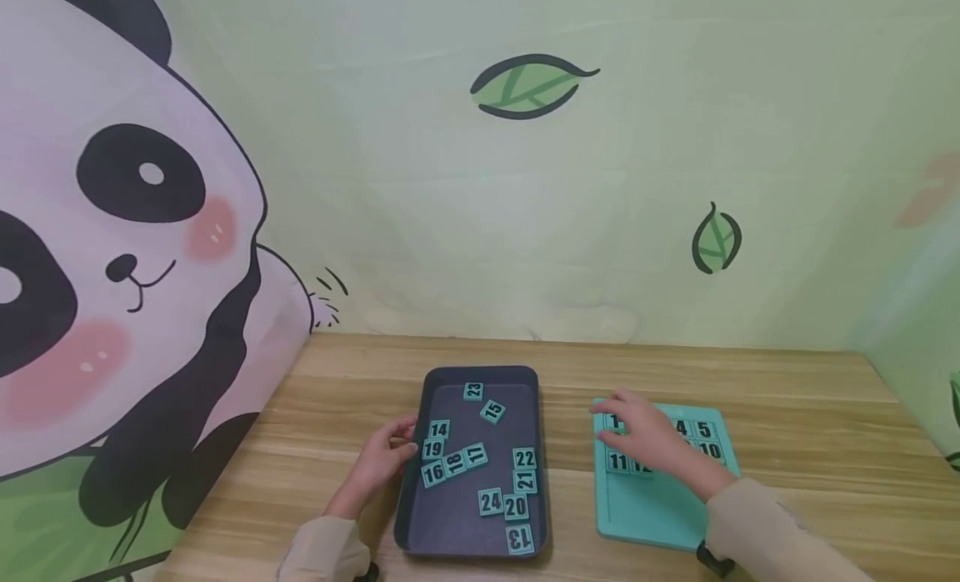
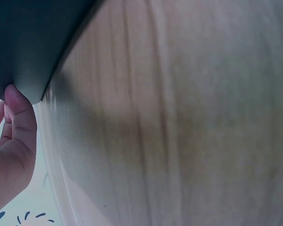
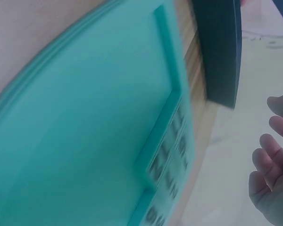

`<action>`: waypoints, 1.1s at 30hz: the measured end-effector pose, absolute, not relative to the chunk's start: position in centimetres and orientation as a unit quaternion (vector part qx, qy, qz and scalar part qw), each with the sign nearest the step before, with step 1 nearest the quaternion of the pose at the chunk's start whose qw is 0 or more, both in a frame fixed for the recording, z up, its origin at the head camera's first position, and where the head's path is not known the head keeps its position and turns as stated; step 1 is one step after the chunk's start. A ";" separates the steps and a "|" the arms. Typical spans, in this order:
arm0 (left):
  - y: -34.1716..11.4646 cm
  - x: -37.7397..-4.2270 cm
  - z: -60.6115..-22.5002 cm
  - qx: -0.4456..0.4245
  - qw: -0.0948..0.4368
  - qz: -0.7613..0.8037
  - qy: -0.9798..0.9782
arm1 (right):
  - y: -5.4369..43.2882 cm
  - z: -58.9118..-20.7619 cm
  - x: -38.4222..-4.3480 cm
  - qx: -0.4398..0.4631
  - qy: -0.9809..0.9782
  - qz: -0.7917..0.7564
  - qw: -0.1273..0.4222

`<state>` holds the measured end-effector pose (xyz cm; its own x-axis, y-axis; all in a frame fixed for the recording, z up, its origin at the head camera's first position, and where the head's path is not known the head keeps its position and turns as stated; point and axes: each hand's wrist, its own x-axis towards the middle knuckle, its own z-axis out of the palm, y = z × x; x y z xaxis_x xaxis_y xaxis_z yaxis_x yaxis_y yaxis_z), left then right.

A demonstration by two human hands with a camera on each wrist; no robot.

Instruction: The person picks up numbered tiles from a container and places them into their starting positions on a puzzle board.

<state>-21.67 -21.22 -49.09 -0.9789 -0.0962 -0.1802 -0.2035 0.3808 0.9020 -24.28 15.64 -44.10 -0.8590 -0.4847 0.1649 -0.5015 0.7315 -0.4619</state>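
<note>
My left hand is at the left side of a dark tray, its thumb and fingertips against the outer wall. In the left wrist view, the thumb touches that wall. Several square number tiles, such as the 24 tile and the 15 tile, lie scattered in the tray. Over the upper left of a turquoise number board hovers my right hand, fingers spread and loosely bent, with nothing between them. Tiles including the 5 tile sit in the board's upper rows; the hand hides some.
Tray and board lie side by side on a wood-grain table, with a strip of tabletop between them. Behind rises a pale green wall printed with leaves and a large panda at the left.
</note>
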 end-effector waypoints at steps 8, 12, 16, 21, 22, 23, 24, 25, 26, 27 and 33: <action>-21.1 -21.7 -49.1 -0.089 0.043 0.556 0.825 | 11.7 -44.0 -24.3 0.283 -0.923 0.259 0.007; -21.2 -21.8 -49.2 -0.089 0.041 0.557 0.825 | 10.2 -44.2 -24.1 0.306 -0.918 0.253 0.010; -21.3 -21.8 -49.3 -0.084 0.039 0.557 0.825 | 9.0 -44.5 -23.9 0.336 -0.909 0.246 0.000; -21.3 -21.7 -49.4 -0.085 0.041 0.557 0.825 | 8.0 -44.9 -23.4 0.379 -0.898 0.221 -0.021; -21.3 -21.7 -49.4 -0.086 0.042 0.558 0.824 | 7.9 -45.1 -23.3 0.392 -0.896 0.209 -0.022; -21.4 -21.7 -49.4 -0.085 0.042 0.558 0.824 | 7.7 -45.2 -23.1 0.405 -0.892 0.197 -0.023; -21.4 -21.7 -49.4 -0.085 0.042 0.559 0.824 | 7.6 -45.3 -22.9 0.418 -0.888 0.188 -0.026; -21.4 -21.7 -49.5 -0.084 0.042 0.559 0.824 | 7.5 -45.4 -22.7 0.431 -0.884 0.178 -0.027; -21.4 -21.7 -49.4 -0.083 0.042 0.560 0.823 | 7.4 -45.5 -22.5 0.442 -0.881 0.165 -0.030; -21.4 -21.7 -49.4 -0.083 0.042 0.561 0.823 | 7.3 -45.6 -22.3 0.453 -0.878 0.150 -0.033; -21.5 -21.7 -49.4 -0.083 0.039 0.561 0.823 | 6.6 -45.8 -21.5 0.504 -0.856 0.095 -0.073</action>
